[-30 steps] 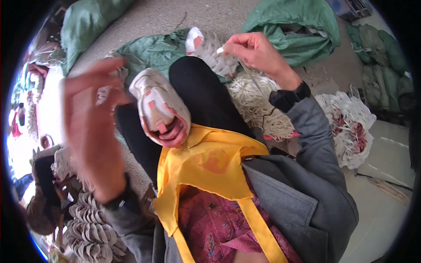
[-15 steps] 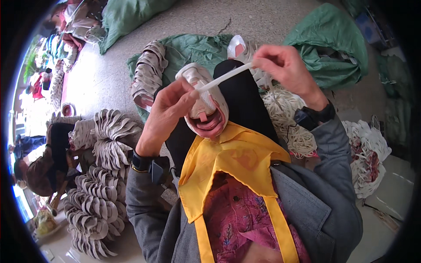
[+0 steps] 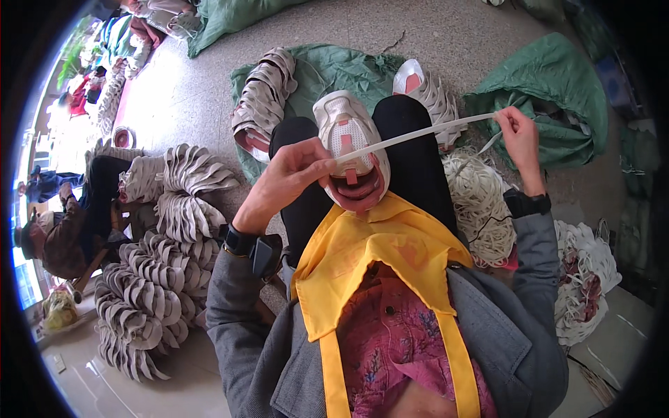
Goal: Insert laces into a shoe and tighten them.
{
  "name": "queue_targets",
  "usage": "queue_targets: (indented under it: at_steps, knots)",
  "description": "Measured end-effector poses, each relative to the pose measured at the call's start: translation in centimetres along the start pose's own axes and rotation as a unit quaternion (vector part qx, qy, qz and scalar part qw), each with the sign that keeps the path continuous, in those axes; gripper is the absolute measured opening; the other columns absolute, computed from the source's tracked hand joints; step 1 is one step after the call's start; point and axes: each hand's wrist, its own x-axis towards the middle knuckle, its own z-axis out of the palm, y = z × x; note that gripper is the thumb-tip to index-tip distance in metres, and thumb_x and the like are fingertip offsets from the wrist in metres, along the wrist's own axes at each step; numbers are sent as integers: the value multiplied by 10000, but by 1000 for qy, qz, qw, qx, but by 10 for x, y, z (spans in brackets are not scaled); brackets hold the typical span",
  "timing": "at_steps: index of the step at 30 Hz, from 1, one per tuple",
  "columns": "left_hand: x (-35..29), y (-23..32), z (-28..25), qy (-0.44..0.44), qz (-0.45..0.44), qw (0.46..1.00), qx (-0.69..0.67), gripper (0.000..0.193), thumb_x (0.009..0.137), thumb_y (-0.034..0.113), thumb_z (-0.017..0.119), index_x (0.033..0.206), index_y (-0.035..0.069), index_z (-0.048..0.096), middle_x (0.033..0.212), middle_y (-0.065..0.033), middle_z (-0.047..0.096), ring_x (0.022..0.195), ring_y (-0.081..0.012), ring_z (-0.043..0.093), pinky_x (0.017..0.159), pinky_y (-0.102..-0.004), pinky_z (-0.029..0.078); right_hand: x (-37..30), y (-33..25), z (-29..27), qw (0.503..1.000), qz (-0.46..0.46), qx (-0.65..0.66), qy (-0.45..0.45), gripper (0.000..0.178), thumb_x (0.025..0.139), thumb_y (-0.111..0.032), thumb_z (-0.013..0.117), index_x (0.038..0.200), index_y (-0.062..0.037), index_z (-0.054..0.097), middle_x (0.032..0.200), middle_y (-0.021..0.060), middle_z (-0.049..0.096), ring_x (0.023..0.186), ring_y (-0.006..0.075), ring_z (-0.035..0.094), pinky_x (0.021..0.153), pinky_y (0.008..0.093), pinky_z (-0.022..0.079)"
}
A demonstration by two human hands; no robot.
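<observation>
Left hand [image 3: 287, 172]: out over the lap, back of hand up, forearm slanting far and to the right, wrist nearly straight; thumb and index pinched together, other fingers curled. Its grip has the left end of a flat white fabric lace [image 3: 432, 129]. Right hand [image 3: 521, 141]: raised off to the right and a bit farther out, well apart from the left, forearm running far, fingertips turned left; its grip pinches the lace too, between thumb and fingers, a short loose tail [image 3: 490, 142] dropping below.

Lace is stretched straight between both hands, long axis mostly left-right, right end farther out. It crosses above the white and pink mesh shoe [image 3: 343, 131]; can't tell if lace or left fingertips touch it.

Shoe rests on the lap, on the black trouser legs [image 3: 418, 164], just beyond the yellow cloth apron [image 3: 348, 244]. Long axis near-far, leaning slightly left at the far end; rounded toe points far, pink-lined opening faces near.

Right of lap: tangled heap of cream laces [image 3: 477, 198]. Far right: green woven sack [image 3: 550, 104]. Left: curved stacks of pale grey shoe pieces [image 3: 150, 299] on the floor [image 3: 390, 28].
</observation>
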Motion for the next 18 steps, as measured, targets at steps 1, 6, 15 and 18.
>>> queue_targets:
  at_steps: [1,6,15,18]
  knots:
    - [1,-1,2,-2,3,1000,-9,210,1043,215,618,944,31,606,816,7,606,781,-51,556,729,-214,434,1,-12,0,996,6,-91,-2,120,950,-109,678,946,12,677,777,29,677,677,58,578,609,250,455]
    - [10,2,18,18,18,1000,19,179,1024,156,628,939,-1,620,846,-24,670,767,-69,613,703,-235,495,5,-50,43,987,-157,-44,4,142,932,-113,690,1015,1,704,868,86,726,623,110,632,590,292,514]
    - [17,14,36,80,41,985,149,141,953,110,682,928,-24,646,754,-57,683,684,-85,631,629,-254,499,-26,-182,95,859,-87,322,-389,193,961,-56,675,1145,0,658,920,36,696,735,63,629,649,228,525]
    - [13,3,36,121,65,984,111,133,930,93,697,933,-12,615,739,-63,668,663,-93,620,612,-272,491,-19,-175,95,884,-121,277,-357,100,920,-57,715,977,23,695,895,72,709,763,81,658,698,262,538]
